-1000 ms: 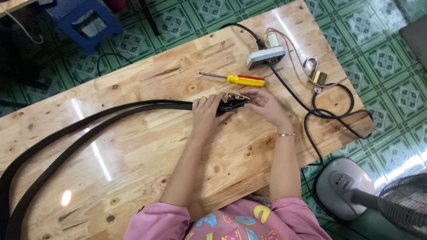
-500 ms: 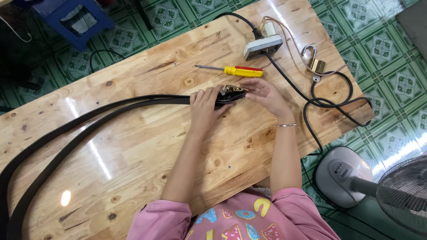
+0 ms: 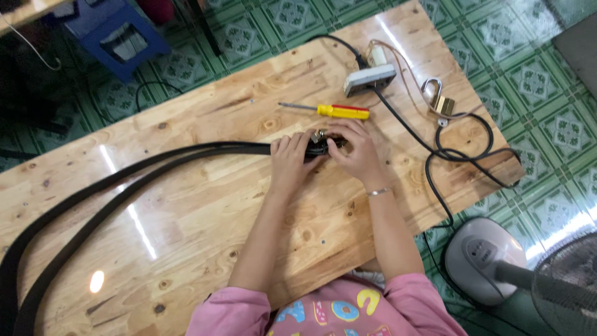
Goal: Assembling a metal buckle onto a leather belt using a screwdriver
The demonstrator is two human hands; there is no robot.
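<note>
A long black belt runs in two strands across the wooden table from the left edge to the middle. At its end sits a small metal buckle. My left hand grips the belt just left of the buckle. My right hand closes over the buckle end from the right, fingers touching the metal part. Both hands meet there, so most of the buckle is hidden.
A yellow and red screwdriver lies just beyond my hands. Farther back are a grey power strip, a brass padlock and a looping black cable. A fan base stands on the green tiled floor at right; a blue stool at upper left.
My hands stay on the buckle end with only small finger shifts. The view has drifted slightly, so the table sits a little differently in frame.
</note>
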